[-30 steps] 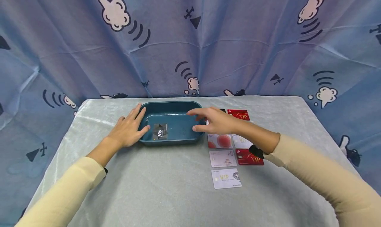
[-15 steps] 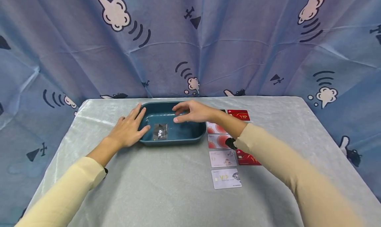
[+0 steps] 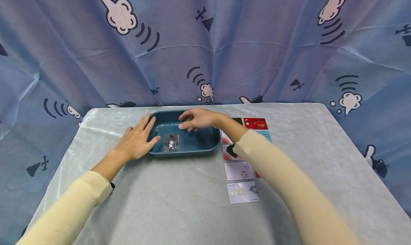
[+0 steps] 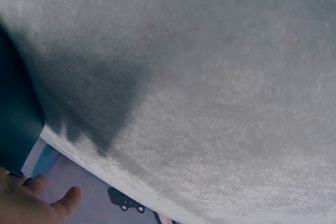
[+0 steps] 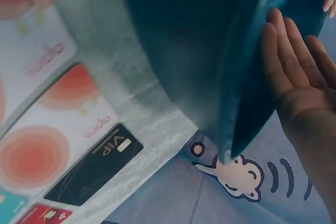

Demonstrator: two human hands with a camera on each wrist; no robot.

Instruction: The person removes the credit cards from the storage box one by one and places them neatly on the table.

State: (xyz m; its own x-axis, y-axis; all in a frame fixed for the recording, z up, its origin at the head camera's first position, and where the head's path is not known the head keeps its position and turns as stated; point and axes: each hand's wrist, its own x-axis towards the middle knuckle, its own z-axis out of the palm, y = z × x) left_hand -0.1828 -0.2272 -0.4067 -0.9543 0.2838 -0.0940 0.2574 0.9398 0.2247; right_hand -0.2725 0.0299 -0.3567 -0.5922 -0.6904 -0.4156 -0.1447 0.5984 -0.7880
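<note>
A dark teal tray with a raised rim stands toward the back of the table. Inside it, to the left, lies a black-and-grey card marked "Vip". My left hand rests against the tray's left rim, fingers extended and thumb reaching over the edge. Over the tray's back right part hovers my right hand, its fingers loosely bent and nothing visible between them. The right wrist view shows that hand with its fingers reaching inside the tray wall.
Right of the tray, bank-style cards lie in two columns, partly covered by the right arm: a white VIP card in front, a pale card, a red card at the back and a black card. A patterned blue curtain hangs behind.
My right hand has moved left from the tray's right rim to over its inside, and the forearm swung left across the cards. My left hand stays on the rim. The head view shifted slightly.
</note>
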